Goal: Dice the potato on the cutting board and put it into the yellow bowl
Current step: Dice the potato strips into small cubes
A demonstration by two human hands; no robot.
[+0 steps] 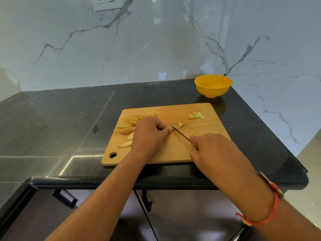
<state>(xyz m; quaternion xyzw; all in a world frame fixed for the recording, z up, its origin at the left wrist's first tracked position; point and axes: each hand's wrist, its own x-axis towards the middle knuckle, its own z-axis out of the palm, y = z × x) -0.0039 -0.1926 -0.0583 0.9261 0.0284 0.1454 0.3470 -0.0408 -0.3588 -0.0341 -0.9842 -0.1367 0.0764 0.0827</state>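
**Cutting board** (pixel 208 133): wooden, laid on a dark countertop (pixel 69 119). Both hands are placed over it.

**Left hand** (pixel 149 134): the fingers are curled and drawn in narrowly. A small potato piece (pixel 171 130) is pinched against the board under the tips and is mostly hidden by them.

**Right hand** (pixel 213 150): the fingers are closed round the handle of a knife (pixel 180 133). The blade is pointed away from these fingers, and its tip is set just beside the left fingertips, at the pinched piece.

**Potato wedges** (pixel 127 126): several, uncut, spread behind the left knuckles on the side away from the blade.

**Diced bits** (pixel 180 124): a few are seen just beyond the knife tip, close to the left fingertips.

**Diced pile** (pixel 196 115): gathered farther out past the blade, well apart from both sets of fingers.

**Yellow bowl** (pixel 213 86): stood off the board, beyond the pile, far from all fingers. No potato can be made out in it.

**Red thread** (pixel 271 213): worn on the right wrist.
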